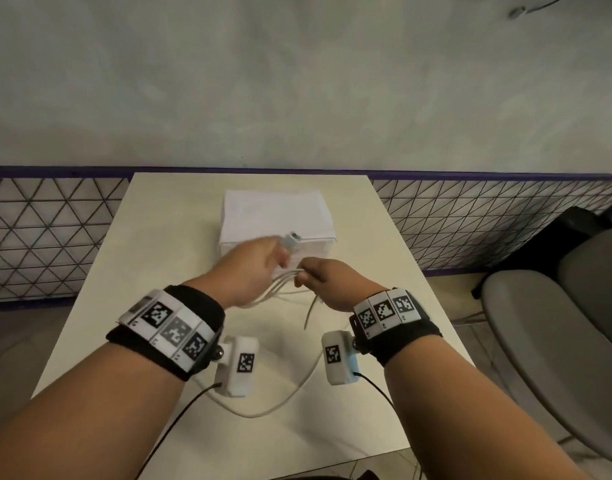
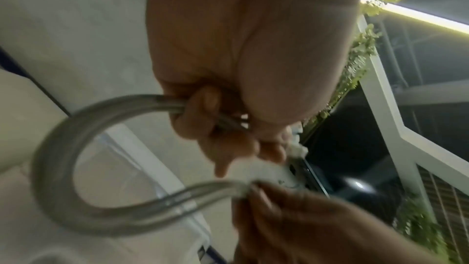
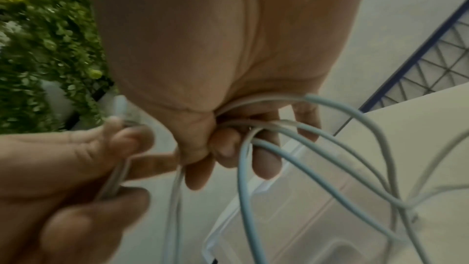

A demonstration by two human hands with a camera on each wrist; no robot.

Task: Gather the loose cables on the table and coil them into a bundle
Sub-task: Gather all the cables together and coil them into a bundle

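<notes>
Cables (image 1: 280,284), thin and whitish-grey with smooth round jackets, were bunched up in the air just over the table (image 1: 152,244), between both hands. Right hand (image 1: 327,277) had its fingers curled tight round several strands that fanned out in loose loops below it, seen close in the right wrist view (image 3: 317,148). Left hand (image 1: 251,268) was clamped on the cables too, pinching a blocky grey plug (image 1: 292,241) at its fingertips, and the left wrist view showed a fat U-shaped loop (image 2: 63,168) running from one fist to the other. Hands were nearly touching. One long slack strand (image 1: 280,400) curved across the tabletop back toward the person, and a short loose end (image 1: 311,311) hung down.

Just behind the hands sat a box (image 1: 277,216), white, boxy, looked like plastic, with a clear-ish front. Table was a plain matte cream slab. Behind it, a rough grey plaster wall (image 1: 297,81) with a purple-edged strip of triangle-pattern mesh (image 1: 48,237) along the bottom. A grey padded chair (image 1: 557,323) sat off to the right.
</notes>
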